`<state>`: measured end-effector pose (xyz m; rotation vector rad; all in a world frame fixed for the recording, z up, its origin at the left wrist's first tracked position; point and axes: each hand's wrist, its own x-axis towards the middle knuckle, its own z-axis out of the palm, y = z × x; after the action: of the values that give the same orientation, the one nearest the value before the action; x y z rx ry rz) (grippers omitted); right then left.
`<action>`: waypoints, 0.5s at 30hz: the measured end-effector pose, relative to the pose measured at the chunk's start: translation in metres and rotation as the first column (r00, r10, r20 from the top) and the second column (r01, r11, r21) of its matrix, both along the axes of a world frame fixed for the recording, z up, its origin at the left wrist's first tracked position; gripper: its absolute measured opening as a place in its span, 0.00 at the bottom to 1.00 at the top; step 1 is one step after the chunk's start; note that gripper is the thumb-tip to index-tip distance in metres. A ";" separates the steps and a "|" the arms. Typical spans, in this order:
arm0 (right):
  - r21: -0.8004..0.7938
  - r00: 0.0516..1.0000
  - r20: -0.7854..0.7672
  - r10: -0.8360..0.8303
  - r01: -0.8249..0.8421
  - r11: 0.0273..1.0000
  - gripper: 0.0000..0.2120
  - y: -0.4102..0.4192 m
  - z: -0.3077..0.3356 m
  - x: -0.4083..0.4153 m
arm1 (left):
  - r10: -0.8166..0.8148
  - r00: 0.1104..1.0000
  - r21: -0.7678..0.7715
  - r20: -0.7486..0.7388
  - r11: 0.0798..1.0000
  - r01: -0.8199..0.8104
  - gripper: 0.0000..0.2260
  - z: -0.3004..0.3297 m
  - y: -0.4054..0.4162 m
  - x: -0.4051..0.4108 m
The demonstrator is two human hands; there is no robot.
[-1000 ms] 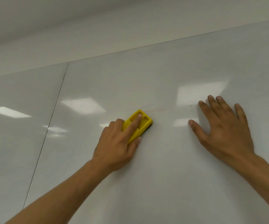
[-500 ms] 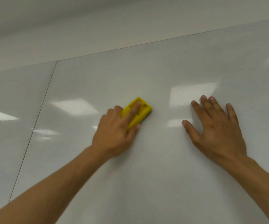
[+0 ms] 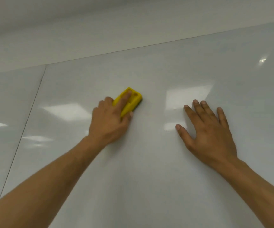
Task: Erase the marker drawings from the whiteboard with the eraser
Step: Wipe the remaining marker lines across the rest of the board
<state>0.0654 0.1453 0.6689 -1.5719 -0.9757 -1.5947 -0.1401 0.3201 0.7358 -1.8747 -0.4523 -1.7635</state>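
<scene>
**A:** Where is the eraser just now?

**B:** Flat on the whiteboard, left of the reflected ceiling light that sits near the board's middle. The left hand grips it: forefinger laid along its yellow back, thumb curled against its near side, the other fingers on its far side.

**A:** And the right hand?

**B:** Spread flat on the board, right of the eraser and well apart from it, fingers straight, holding nothing. It seems to steady the person.

**A:** Any marks left?

**B:** Hard to tell. Just right of the eraser there may be a very faint reddish trace, but glare washes that patch out. No bold drawing shows anywhere.

**A:** So how should the person handle the wiping?

**B:** Probably by keeping the pad fully flat, pressing evenly through that forefinger, and passing it in overlapping strokes rightward from the eraser toward the faint trace. Tilting onto an edge would likely leave streaks.

**A:** Risks?

**B:** The glossy surface hides residue under the reflections, so a changed viewing angle might help. The right hand also lies in the path; it would need to lift before the eraser reaches it.
</scene>
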 end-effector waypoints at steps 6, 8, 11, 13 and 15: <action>0.019 1.000 0.001 -0.001 0.001 1.000 0.35 0.001 0.001 -0.001 | 0.007 0.957 0.189 -0.291 0.981 0.050 0.28 -0.052 -0.017 0.009; 0.020 1.000 -0.002 0.010 -0.010 1.000 0.36 0.000 0.001 -0.002 | 0.016 0.953 0.211 -0.303 0.976 0.051 0.28 -0.045 -0.014 0.005; 0.008 1.000 -0.002 0.013 -0.013 1.000 0.36 -0.001 0.001 -0.002 | 0.050 0.981 0.172 -0.188 0.985 -0.017 0.28 -0.020 -0.010 0.003; -0.001 1.000 0.001 0.016 -0.016 1.000 0.35 -0.002 0.000 -0.001 | 0.014 0.999 0.009 -0.039 1.000 -0.013 0.26 0.000 -0.009 0.007; 0.005 0.999 -0.002 0.037 -0.037 0.999 0.35 -0.003 -0.001 -0.001 | -0.033 0.997 -0.107 0.073 0.993 0.041 0.28 0.003 -0.016 0.016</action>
<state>0.0641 0.1428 0.6682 -1.5430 -0.9935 -1.5684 -0.1244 0.3041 0.7391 -1.9094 -0.5532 -1.8687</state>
